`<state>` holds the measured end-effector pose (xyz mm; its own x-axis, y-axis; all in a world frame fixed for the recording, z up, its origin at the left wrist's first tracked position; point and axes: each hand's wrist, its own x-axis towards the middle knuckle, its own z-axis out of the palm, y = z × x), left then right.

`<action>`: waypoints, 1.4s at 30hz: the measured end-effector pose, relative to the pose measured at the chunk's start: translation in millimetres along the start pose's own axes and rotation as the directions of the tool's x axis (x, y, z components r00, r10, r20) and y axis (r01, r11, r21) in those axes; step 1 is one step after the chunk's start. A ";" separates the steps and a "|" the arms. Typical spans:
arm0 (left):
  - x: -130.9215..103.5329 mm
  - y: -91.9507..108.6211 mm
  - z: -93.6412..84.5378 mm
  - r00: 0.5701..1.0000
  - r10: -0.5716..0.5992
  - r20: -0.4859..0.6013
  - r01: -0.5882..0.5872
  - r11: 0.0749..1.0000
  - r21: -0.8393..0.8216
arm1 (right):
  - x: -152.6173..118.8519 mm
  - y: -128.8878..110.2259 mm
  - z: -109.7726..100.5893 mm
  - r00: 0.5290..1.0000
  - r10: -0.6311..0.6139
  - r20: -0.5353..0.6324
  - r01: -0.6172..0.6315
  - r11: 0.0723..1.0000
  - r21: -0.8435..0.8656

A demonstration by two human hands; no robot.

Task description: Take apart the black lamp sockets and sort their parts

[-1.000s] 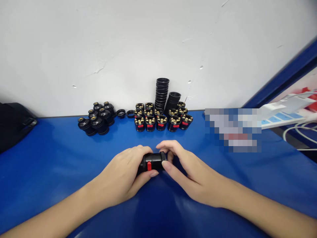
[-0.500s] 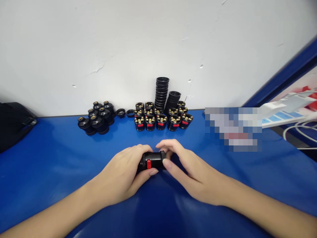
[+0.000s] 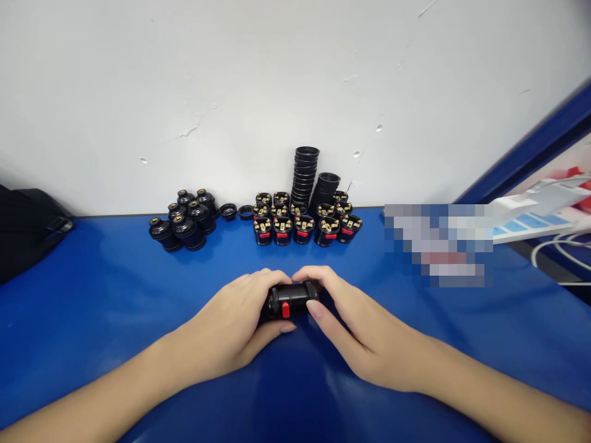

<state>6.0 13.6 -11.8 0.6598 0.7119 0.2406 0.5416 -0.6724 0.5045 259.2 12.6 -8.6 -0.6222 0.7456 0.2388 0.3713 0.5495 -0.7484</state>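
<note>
A black lamp holder (image 3: 295, 298) with a red switch lies sideways between my hands, low over the blue table. My left hand (image 3: 244, 307) wraps round its left, capped end, thumb below and fingers over the top. At the other end, the thumb and fingers of my right hand (image 3: 351, 320) close on a raised black ring (image 3: 313, 291) around the holder. My palms and fingers hide both ends of it.
Several domed caps (image 3: 187, 232) stand at the back left, beside two loose rings (image 3: 228, 211). Socket bodies with brass contacts (image 3: 282, 231) sit at centre back, before two ring stacks (image 3: 305, 175). A black bag (image 3: 28, 227) lies left, a power strip (image 3: 530, 224) right.
The lamp holder has shifted slightly right in the view and turned a little, its red switch now lower on the side. My right fingers have closed further over the ring end.
</note>
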 end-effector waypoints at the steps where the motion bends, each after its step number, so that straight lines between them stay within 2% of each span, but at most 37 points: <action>1: 0.1 0.1 0.0 1.000 -0.001 0.001 0.001 1.000 -0.001 | -0.6 0.6 -0.3 1.000 0.006 0.005 -0.006 1.000 0.007; 8: 0.4 1.1 2.4 0.998 -0.066 -0.007 0.066 0.998 -0.001 | -1.5 2.3 -0.7 0.999 -0.049 -0.012 0.049 0.999 0.011; 13: 0.8 1.4 1.5 0.999 -0.052 -0.007 0.052 0.999 -0.008 | 0.0 0.2 -0.3 0.999 0.050 0.014 -0.051 0.998 0.041; 19: 0.2 1.8 0.7 0.999 -0.041 -0.016 0.041 0.999 0.014 | -0.3 0.8 -1.1 0.999 -0.041 -0.008 0.041 0.999 0.014; 24: 0.3 1.0 1.2 0.999 -0.021 -0.025 0.021 0.999 0.026 | -0.7 1.3 -2.4 0.998 0.057 0.001 -0.057 0.997 0.042; 28: 1.0 1.1 1.2 1.000 -0.026 -0.010 0.026 0.999 0.029 | -1.9 1.2 -3.4 1.000 -0.017 -0.009 0.017 1.000 0.013; 33: 1.5 2.3 0.5 1.000 -0.017 -0.006 0.018 0.999 0.031 | -2.1 0.2 -1.7 0.999 0.044 -0.007 -0.044 0.999 0.007; 38: 1.9 2.9 -0.3 1.000 -0.010 -0.010 0.010 0.999 0.037 | -3.3 1.8 -0.5 1.000 0.013 0.008 -0.013 1.000 -0.004; 42: 1.5 2.4 -0.2 1.000 -0.013 -0.012 0.013 1.000 0.028 | -1.8 1.3 -0.7 0.999 0.035 -0.012 -0.035 0.999 0.002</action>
<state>8.2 13.1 -10.1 0.6464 0.7229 0.2441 0.5646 -0.6684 0.4842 261.3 12.2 -9.6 -0.6006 0.7688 0.2197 0.3915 0.5223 -0.7576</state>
